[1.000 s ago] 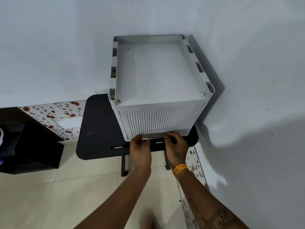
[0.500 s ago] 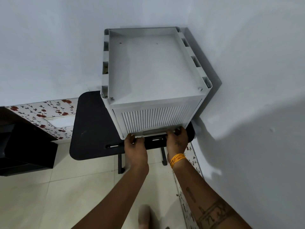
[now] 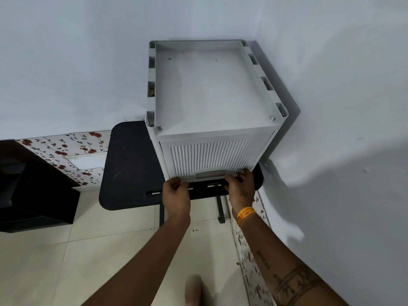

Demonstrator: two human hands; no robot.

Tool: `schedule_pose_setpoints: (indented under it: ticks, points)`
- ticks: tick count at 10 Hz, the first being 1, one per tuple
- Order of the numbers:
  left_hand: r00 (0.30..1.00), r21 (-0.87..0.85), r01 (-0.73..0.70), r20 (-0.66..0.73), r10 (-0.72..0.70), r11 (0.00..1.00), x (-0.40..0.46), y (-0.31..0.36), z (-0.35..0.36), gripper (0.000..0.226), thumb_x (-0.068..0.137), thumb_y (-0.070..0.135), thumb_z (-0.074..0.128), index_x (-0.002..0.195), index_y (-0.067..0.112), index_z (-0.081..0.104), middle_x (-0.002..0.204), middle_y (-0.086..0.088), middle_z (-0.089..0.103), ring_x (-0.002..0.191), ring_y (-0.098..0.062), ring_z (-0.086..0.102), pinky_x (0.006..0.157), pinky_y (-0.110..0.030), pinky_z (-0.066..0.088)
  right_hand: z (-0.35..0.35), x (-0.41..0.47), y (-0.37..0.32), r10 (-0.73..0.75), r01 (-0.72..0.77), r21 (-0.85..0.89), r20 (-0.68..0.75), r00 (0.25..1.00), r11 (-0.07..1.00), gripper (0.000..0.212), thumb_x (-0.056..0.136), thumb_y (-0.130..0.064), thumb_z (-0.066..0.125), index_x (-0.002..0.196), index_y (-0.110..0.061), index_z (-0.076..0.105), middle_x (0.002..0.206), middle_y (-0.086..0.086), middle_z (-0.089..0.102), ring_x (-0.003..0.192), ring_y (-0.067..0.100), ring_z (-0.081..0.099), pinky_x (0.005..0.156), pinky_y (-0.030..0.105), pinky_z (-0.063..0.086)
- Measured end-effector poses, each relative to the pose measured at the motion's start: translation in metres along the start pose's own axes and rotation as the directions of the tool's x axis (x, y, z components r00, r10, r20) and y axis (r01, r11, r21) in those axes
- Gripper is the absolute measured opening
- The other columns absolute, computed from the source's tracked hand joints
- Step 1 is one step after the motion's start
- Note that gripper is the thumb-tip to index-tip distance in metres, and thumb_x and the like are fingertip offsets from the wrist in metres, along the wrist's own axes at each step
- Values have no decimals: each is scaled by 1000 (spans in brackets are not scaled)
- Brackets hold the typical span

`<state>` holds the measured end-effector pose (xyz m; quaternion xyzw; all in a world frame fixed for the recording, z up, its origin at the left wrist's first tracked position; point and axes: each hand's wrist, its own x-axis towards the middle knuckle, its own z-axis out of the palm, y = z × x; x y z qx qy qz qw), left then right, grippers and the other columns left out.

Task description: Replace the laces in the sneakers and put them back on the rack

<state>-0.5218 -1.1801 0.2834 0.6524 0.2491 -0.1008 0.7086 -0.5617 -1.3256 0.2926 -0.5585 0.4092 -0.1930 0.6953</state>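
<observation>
my left hand (image 3: 176,193) and right hand (image 3: 239,187) are both at the bottom edge of the ribbed door (image 3: 214,156) on the white rack (image 3: 209,89), one at each lower corner. left fingers are curled under that edge and grip it; the right fingers are hooked round the edge near the right corner, thumb side partly hidden, so how deep the hold goes i cannot tell. a flat handle tab (image 3: 210,174) sits between the two hands, untouched. the rack stands on a black table (image 3: 130,164), pushed into the corner where the two walls meet, its top tray bare. sneakers: none in view. they may be behind the closed door, but i cannot confirm that from here. no laces in view either. judgement: the step in hand is opening the rack compartment to reach the sneakers, so the task is at its start. the next move calls for an even lift or pull with both hands so the door swings without twisting, and for keeping the light rack from sliding on the table while it opens. risk noted: the rack may tip forward if i pull outward rather than upward.
</observation>
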Motion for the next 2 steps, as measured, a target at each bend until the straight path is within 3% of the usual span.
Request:
schedule_pose_setpoints:
  ticks: [1, 2]
  points:
    - [997, 53, -59, 52, 56, 997, 0, 1, -8, 25, 94, 10, 67, 117, 19, 65, 116, -2, 69, 109, -22, 66, 106, -47, 53, -5, -1, 0, 47, -46, -22, 28, 999, 999, 72, 85, -11, 74, 150, -17, 43, 138, 7, 60, 112, 21, 64, 101, 52, 55]
    - [994, 97, -82, 86, 74, 992, -7, 1, -13, 32, 95, 11, 67, 126, 19, 64, 119, 2, 68, 110, -18, 66, 108, -43, 52, -4, -8, 2, 31, -27, -81, 43, 999, 996, 66, 85, -14, 72, 147, -16, 49, 133, 5, 63, 117, 24, 63, 104, 53, 53]
